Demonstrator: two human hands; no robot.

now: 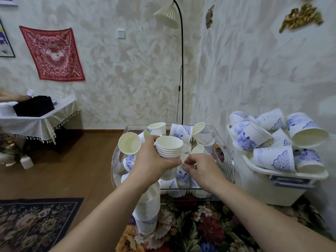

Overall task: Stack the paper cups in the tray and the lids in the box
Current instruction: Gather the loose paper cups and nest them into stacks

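Note:
My left hand (pixel 152 159) grips a short stack of nested white paper cups (pixel 169 146) above the clear plastic tray (pixel 225 164). My right hand (pixel 198 167) pinches the rim of a single cup (pixel 184 158) right beside that stack. Several loose cups with blue flower print lie in the tray, some upright, some tipped, such as one cup (pixel 181 131) at the back. A tall stack of nested cups (pixel 148 210) stands under my left forearm at the tray's front edge. I see no lids near my hands.
A white bin (pixel 283 175) at the right is heaped with more printed cups. A floor lamp pole (pixel 181 70) rises behind the tray. At far left, a cloth-covered table (pixel 36 120) carries a black box (pixel 33 106), and another person's hand (pixel 17 97) reaches over it.

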